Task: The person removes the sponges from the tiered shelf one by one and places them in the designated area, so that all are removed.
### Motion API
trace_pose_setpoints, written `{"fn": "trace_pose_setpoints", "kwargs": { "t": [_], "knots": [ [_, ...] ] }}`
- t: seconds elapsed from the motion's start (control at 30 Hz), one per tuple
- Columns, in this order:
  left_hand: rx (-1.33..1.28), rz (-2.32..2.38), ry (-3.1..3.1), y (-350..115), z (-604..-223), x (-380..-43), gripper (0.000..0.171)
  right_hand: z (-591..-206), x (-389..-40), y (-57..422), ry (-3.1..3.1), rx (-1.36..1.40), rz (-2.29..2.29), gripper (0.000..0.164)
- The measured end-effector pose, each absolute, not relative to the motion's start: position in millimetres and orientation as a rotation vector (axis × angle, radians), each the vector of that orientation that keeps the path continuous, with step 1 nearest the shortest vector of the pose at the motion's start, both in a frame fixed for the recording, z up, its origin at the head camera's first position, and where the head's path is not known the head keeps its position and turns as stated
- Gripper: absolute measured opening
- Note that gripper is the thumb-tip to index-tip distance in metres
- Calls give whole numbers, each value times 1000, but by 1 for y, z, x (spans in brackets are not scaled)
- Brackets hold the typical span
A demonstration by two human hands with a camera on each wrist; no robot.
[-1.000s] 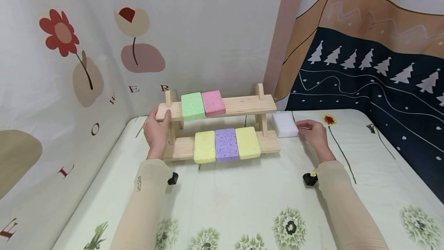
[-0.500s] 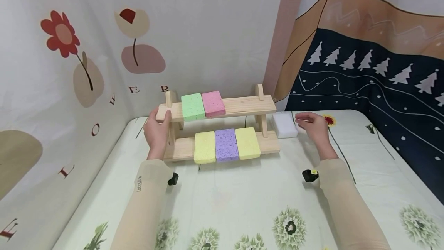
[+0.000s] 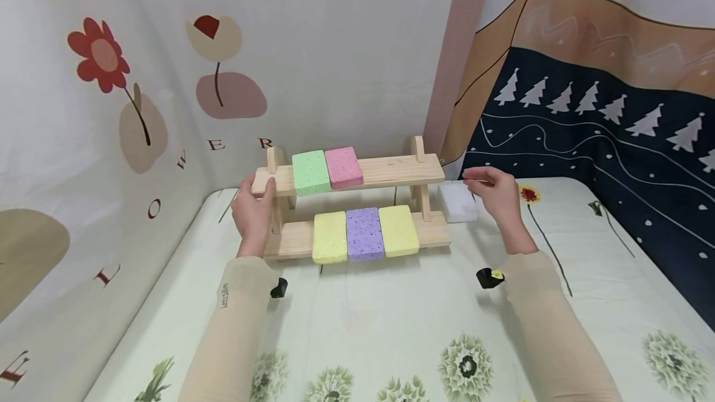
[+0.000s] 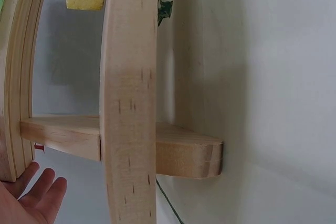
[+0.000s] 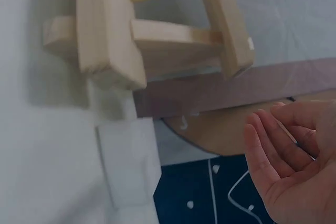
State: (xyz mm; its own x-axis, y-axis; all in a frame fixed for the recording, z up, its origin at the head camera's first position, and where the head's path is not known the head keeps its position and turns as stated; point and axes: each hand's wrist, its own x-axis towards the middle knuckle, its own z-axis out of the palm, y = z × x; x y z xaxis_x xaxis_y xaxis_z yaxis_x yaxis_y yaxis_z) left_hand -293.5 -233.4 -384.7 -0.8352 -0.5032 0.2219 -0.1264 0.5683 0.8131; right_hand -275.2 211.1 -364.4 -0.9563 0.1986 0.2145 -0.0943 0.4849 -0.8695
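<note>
My left hand [image 3: 252, 214] grips the left end of a two-tier wooden shelf [image 3: 399, 169], thumb on the upper board. In the left wrist view, its fingers [image 4: 46, 195] show beside that board's end. On the upper board sit a green sponge [image 3: 311, 172] and a pink sponge [image 3: 343, 167]. Below, a purple sponge [image 3: 365, 233] lies between two yellow sponges, the left one [image 3: 330, 237] and the right one [image 3: 399, 230]. My right hand [image 3: 497, 196] hovers with loosely bent fingers, holding nothing, right of the shelf. A white block, apparently stacked sponges [image 3: 457, 202], lies near it.
The shelf stands on a table with a flower-print cloth [image 3: 357, 321]. Close behind it hangs a pale printed curtain [image 3: 346, 48]; a dark curtain with tree prints [image 3: 558, 135] closes off the right side. A small black device [image 3: 490, 278] sits at the right wrist.
My right hand has left the white block, rising and shifting left toward the shelf's upper board. The left hand, shelf and sponges have stayed in place.
</note>
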Motion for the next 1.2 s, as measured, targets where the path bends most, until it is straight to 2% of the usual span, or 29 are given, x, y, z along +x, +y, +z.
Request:
{"fn": "trace_pose_setpoints", "kwargs": {
  "t": [0.53, 0.97, 1.2],
  "knots": [
    [512, -1221, -2359, -235, -382, -293, 66, -333, -279, 151, -2300, 158, 1599, 23],
    [488, -1315, -2357, -237, -380, -294, 67, -329, -291, 101, -2244, 278, 1777, 25],
    [438, -1417, -2235, -239, -387, -290, 59, -340, -303, 78, -2229, 287, 1817, 26]
  ]
}}
